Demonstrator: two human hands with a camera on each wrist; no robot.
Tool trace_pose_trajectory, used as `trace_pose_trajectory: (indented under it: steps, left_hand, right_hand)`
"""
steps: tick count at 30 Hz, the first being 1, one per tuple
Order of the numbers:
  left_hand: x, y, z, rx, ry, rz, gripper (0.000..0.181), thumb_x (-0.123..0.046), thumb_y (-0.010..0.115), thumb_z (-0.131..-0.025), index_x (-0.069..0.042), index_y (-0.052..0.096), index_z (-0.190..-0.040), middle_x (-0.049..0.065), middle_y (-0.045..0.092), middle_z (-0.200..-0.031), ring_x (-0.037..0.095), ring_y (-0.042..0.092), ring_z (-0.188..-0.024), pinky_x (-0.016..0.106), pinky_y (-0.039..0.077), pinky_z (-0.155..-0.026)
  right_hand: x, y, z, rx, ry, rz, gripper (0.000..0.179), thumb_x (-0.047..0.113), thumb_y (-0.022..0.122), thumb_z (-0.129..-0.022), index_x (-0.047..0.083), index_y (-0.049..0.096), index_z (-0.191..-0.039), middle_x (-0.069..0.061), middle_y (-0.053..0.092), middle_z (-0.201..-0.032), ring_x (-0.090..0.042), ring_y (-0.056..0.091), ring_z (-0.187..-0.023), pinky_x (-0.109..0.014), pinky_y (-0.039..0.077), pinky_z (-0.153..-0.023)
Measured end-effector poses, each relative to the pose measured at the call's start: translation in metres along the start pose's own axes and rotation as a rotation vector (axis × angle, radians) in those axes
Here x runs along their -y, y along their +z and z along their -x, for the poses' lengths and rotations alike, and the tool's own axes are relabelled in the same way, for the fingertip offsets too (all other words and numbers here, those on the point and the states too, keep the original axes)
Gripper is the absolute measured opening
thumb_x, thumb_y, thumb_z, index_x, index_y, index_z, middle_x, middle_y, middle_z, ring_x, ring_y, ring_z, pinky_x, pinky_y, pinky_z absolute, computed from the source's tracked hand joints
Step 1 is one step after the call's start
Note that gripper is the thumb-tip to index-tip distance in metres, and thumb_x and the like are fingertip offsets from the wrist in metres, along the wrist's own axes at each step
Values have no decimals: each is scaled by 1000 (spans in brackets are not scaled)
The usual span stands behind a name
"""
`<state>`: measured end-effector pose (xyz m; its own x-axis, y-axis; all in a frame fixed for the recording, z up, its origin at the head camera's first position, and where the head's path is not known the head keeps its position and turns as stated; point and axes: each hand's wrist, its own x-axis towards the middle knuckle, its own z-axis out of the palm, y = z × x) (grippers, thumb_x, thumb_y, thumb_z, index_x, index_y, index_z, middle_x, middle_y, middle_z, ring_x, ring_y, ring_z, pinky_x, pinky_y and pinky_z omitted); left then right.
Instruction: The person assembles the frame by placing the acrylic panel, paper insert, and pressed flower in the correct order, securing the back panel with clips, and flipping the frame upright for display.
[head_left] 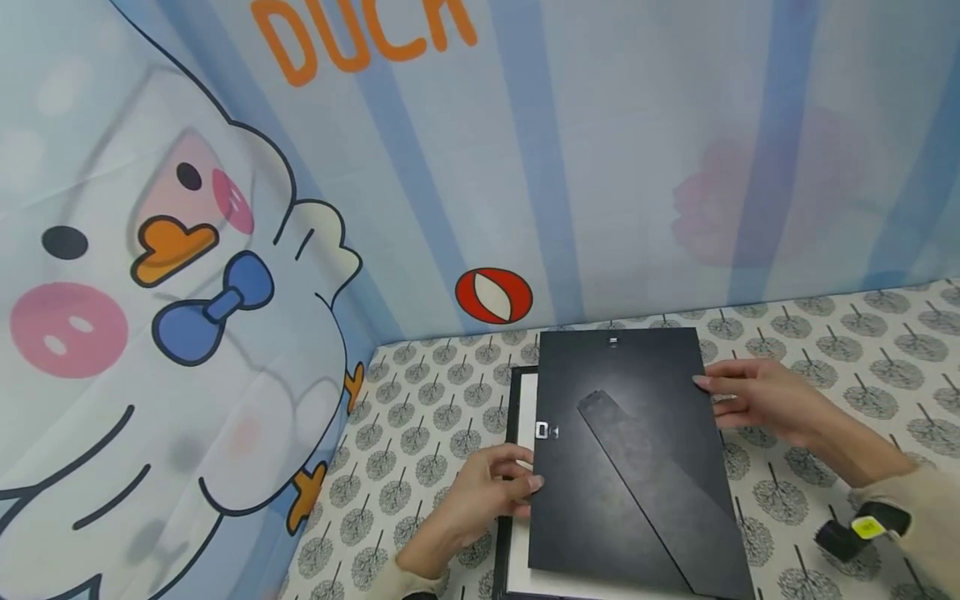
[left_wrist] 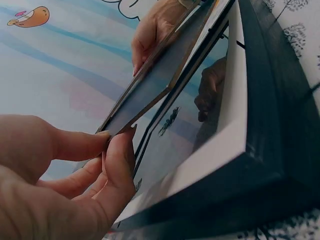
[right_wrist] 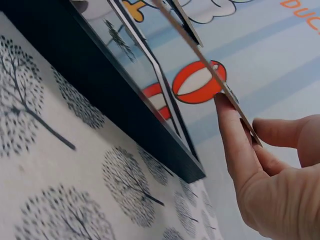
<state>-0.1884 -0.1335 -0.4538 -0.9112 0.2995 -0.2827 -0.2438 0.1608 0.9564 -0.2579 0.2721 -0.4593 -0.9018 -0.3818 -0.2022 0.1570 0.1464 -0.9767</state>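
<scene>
Both hands hold a black picture frame backing board point(head_left: 570, 500) by its two long sides. Its folded easel leg point(head_left: 637, 492) and small metal hangers point(head_left: 546, 431) face up. My left hand point(head_left: 480, 492) pinches the left edge between thumb and fingers. On the opposite edge, my right hand point(head_left: 772, 400) grips with the thumb on top and fingers beneath, as the right wrist view shows. Under the board lies the black picture frame point(head_left: 513, 417), mostly covered in the head view. The left wrist view shows a gap between board and frame, with a white border point(left_wrist: 235, 120) around a shiny, reflecting pane point(left_wrist: 195, 110).
A cloth point(head_left: 390, 442) printed with grey trees covers the table. Behind it hangs a light blue curtain point(head_left: 630, 167) with a cartoon duck point(head_left: 247, 433) at the left. A dark strap with a yellow tag point(head_left: 867, 527) is at the right wrist.
</scene>
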Motion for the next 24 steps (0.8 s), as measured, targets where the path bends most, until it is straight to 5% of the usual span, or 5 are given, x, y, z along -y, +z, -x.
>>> trace_pose_trajectory:
  steps: [6,12,19,24]
  left_hand:
    - [9,-10,7,2,-5,3,33,1,73,-94,6,63,-125,2,64,-92,9,63,-65,21,61,-62]
    - [14,-18,10,1,-19,-58,34,-4,73,-95,7,64,-125,6,65,-98,11,66,-72,23,63,-65]
    - [14,-29,11,13,36,-184,29,-5,70,-98,11,69,-121,14,76,-96,11,70,-70,24,64,-66]
    - [15,-32,11,-10,68,-286,26,-10,75,-96,7,75,-116,12,79,-90,10,69,-68,23,62,-61]
  right_hand:
    - [-1,16,-5,31,14,15,75,16,54,-111,-18,9,-160,-6,55,-129,-5,59,-90,-30,63,-83]
    - [-3,28,-10,42,33,-27,80,16,56,-110,-18,4,-161,-5,53,-124,-6,57,-84,-29,63,-81]
    - [-3,37,-13,10,57,-16,82,21,59,-109,-15,8,-162,-20,49,-144,-7,63,-92,-28,64,-87]
    - [-3,41,-15,21,64,-59,76,18,59,-109,-15,16,-160,-8,51,-124,-6,56,-85,-28,63,-84]
